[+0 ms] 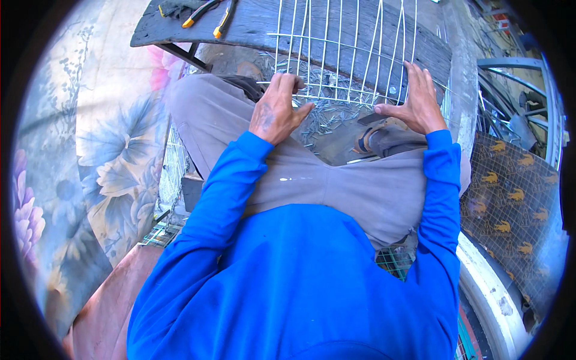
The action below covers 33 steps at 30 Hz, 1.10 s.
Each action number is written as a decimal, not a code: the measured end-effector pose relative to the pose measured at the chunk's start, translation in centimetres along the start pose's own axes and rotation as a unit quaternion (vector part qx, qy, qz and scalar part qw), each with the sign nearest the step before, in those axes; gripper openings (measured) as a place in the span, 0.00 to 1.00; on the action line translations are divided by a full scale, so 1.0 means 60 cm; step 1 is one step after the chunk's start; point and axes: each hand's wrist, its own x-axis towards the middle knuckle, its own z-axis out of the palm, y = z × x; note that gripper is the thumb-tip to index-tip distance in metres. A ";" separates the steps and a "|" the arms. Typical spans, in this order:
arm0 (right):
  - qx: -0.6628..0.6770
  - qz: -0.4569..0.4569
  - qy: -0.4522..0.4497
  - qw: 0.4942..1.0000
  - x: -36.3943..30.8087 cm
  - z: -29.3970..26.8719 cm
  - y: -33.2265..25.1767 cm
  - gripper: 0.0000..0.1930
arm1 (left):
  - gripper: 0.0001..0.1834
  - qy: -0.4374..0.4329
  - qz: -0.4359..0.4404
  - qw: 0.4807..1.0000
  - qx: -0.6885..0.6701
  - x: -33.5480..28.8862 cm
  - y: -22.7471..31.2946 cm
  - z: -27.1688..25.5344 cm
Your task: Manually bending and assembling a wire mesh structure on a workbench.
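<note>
A lattice of thin pale rods [326,48], several long ones crossed by thinner ones, extends over the near edge of a dark wooden plank. At its lower left corner is my left hand [275,111], fingers curled over the rods and thumb pointing inward. A short rod end sticks out to the left of those fingers. My right hand [420,102] lies along the lattice's lower right corner. Its fingers stretch upward, apart from the thumb, which points left near the lowest cross rod. Whether the right palm presses on the rods is hard to see.
The dark plank bench [240,27] carries pliers with yellow-and-black handles [221,23] at its far left. Cut rod scraps [321,120] litter the ground between my legs. Floral sheeting [120,138] hangs at left. Metal frames [516,65] and a patterned dark mat [510,198] are at right.
</note>
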 end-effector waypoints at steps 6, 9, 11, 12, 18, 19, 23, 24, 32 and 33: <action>-0.016 0.009 -0.011 1.000 -0.002 -0.006 -0.001 0.73 | 0.29 0.107 -0.130 0.984 -0.063 -0.023 -0.052 -0.022; -0.014 0.007 -0.005 1.000 -0.003 -0.002 -0.001 0.73 | 0.44 0.026 -0.197 0.973 -0.113 -0.033 -0.056 -0.028; -0.014 0.010 -0.003 1.000 -0.003 0.002 0.003 0.72 | 0.44 0.020 -0.201 0.978 -0.043 -0.037 -0.044 -0.025; -0.013 0.007 -0.003 1.000 -0.002 0.003 0.005 0.72 | 0.44 0.010 -0.202 0.979 0.024 -0.039 -0.041 -0.025; -0.036 0.005 -0.003 0.999 -0.004 0.008 0.004 0.71 | 0.25 0.024 -0.198 0.979 -0.050 -0.042 -0.052 -0.004; -0.036 0.005 -0.003 0.999 -0.004 0.011 0.005 0.71 | 0.25 0.022 -0.208 0.977 -0.046 -0.044 -0.053 -0.002; -0.017 -0.002 0.008 1.000 -0.006 0.013 0.009 0.71 | 0.26 0.026 -0.212 0.975 -0.062 -0.042 -0.059 0.008; -0.020 -0.001 0.007 1.000 -0.006 0.012 0.008 0.71 | 0.26 0.026 -0.211 0.975 -0.064 -0.043 -0.063 0.010; -0.017 0.004 0.001 1.000 -0.007 0.009 0.005 0.72 | 0.32 0.026 -0.228 0.972 -0.060 -0.036 -0.049 0.006; -0.017 0.000 0.004 1.000 -0.007 0.008 0.006 0.72 | 0.32 0.025 -0.227 0.972 -0.060 -0.035 -0.048 0.005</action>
